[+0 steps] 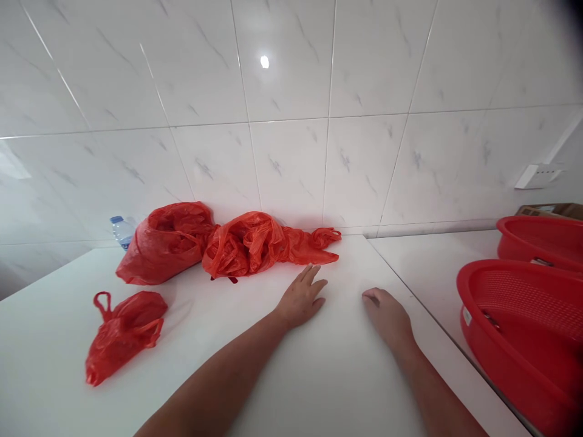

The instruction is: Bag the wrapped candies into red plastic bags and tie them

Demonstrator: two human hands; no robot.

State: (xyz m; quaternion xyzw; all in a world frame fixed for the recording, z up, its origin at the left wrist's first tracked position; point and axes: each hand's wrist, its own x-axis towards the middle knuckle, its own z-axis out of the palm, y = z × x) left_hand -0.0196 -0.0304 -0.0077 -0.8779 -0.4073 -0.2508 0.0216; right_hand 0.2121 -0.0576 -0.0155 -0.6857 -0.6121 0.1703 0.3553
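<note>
My left hand (300,297) is over the white table (319,376), fingers spread and holding nothing. Just beyond its fingertips lies the loose end of a red plastic bag (307,246). To its left a bunched red plastic bag (246,243) rests against a larger, filled red plastic bag (166,243); their contents are hidden. My right hand (387,315) is near the table's right side, its fingers curled inward. Whether anything is inside that hand is hidden. A smaller knotted red plastic bag (125,334) lies apart at the left.
A clear bottle with a blue cap (121,230) stands behind the large bag. On the right surface sit a red plastic basket (514,340) and another red basket (542,240), with a cardboard box (553,209) behind. A tiled wall (291,164) bounds the back, with a socket (540,176).
</note>
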